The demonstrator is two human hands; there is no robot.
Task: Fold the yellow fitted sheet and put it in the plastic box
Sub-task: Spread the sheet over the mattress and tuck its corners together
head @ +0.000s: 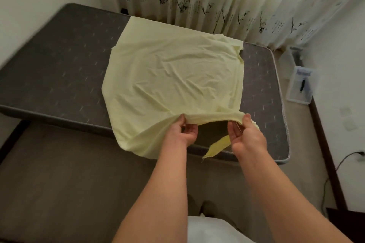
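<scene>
A yellow fitted sheet [169, 77], partly folded, lies spread across a dark grey mattress [65, 59], its near edge lifted by two hands.

The left hand [182, 132] and right hand [245, 134] each pinch the gathered near hem, set close together, while one corner droops over the mattress edge. A clear plastic box [301, 87] stands on the floor to the right, well apart, near the bamboo-print curtains [217, 0].

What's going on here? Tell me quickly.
A person is folding the yellow sheet, which lies partly folded on the dark mattress. The left hand and the right hand both pinch its near edge, holding it slightly raised. The plastic box sits on the floor to the right; the sheet is not in it yet.
</scene>
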